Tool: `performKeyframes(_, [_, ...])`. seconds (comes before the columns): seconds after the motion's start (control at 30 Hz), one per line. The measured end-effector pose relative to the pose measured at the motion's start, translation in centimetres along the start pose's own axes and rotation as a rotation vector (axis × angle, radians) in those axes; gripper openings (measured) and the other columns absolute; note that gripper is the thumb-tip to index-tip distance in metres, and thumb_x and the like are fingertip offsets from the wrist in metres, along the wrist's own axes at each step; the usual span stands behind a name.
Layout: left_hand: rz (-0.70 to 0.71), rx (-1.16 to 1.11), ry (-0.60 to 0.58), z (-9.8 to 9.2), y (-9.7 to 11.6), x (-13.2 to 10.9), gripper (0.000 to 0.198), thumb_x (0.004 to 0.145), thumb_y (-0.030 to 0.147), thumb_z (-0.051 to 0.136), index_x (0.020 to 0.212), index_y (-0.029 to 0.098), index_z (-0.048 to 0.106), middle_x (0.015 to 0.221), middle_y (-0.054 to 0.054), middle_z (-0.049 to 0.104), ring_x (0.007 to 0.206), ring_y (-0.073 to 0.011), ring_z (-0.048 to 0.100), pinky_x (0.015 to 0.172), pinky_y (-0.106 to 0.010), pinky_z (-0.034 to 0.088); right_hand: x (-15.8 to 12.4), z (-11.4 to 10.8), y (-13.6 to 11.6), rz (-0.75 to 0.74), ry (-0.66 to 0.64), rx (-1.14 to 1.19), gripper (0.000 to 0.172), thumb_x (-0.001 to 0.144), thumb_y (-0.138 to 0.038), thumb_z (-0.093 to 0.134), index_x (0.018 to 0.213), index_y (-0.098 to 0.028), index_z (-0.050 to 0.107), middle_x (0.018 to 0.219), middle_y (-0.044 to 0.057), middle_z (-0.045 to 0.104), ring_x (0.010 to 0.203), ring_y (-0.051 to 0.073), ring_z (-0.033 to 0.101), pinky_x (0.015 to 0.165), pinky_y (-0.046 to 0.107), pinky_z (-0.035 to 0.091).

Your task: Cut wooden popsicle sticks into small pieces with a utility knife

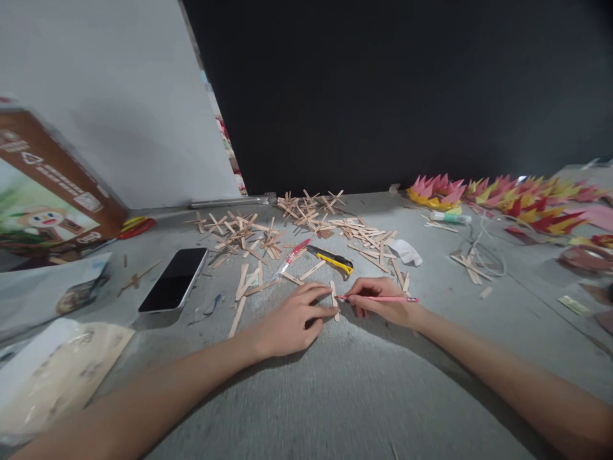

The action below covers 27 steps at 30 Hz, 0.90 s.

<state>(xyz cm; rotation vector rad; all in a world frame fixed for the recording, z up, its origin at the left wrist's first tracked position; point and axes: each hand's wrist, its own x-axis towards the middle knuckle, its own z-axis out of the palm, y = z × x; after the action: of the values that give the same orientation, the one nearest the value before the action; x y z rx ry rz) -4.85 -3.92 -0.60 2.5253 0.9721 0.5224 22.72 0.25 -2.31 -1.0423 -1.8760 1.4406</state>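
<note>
A single wooden craft stick lies upright in my view on the grey table. My left hand rests beside it with fingers stretched and apart, the fingertips pressing on the stick. In my right hand a pink pencil is pinched, its tip touching or very close to the right edge of that stick. Just beyond my hands lies a yellow and black utility knife, next to a clear plastic sleeve with a red end.
Behind the knife spread piles of craft sticks, many crossed together. A phone and a printed box are on the left. Crumpled tissue, a glue stick and pink-yellow paper crowns lie right. A black panel stands behind.
</note>
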Motion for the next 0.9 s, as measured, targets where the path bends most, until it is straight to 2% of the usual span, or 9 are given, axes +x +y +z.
performKeyframes(0.3, [0.010,-0.010,0.019,0.12,-0.06,0.03,0.044,0.098,0.011,0.053,0.132,0.029,0.076,0.156,-0.006,0.058,0.152,-0.0245,0.043,0.126,-0.048,0.039,0.16,0.00,-0.13,0.028,-0.002,0.037,0.033,0.094,-0.049,0.074,0.090,-0.016,0.075,0.066,0.003,0.071,0.057,0.013,0.062,0.052,0.024,0.044])
performKeyframes(0.5, [-0.026,-0.069,0.123,0.30,-0.12,0.16,0.040,0.099,0.009,0.051,0.127,0.022,0.076,0.147,-0.009,0.065,0.146,-0.0240,0.049,0.123,-0.047,0.043,0.26,0.03,-0.17,0.043,-0.002,0.041,0.035,0.093,-0.050,0.075,0.089,-0.016,0.075,0.066,0.005,0.072,0.059,0.015,0.064,0.053,0.026,0.045])
performKeyframes(0.67, [-0.014,-0.029,0.053,0.14,-0.08,0.12,0.045,0.093,0.004,0.054,0.124,0.026,0.080,0.154,-0.008,0.060,0.151,-0.0263,0.043,0.125,-0.050,0.040,0.28,0.07,0.04,0.041,0.003,0.055,0.034,0.093,-0.050,0.075,0.088,-0.016,0.075,0.065,0.004,0.071,0.058,0.014,0.064,0.052,0.025,0.045])
performKeyframes(0.9, [-0.036,-0.023,0.038,0.16,-0.10,0.24,0.045,0.095,0.006,0.054,0.125,0.026,0.080,0.153,-0.007,0.061,0.151,-0.0253,0.041,0.126,-0.048,0.039,0.09,0.08,0.06,0.041,0.007,0.046,0.035,0.094,-0.050,0.074,0.091,-0.016,0.076,0.066,0.003,0.071,0.058,0.014,0.063,0.052,0.025,0.045])
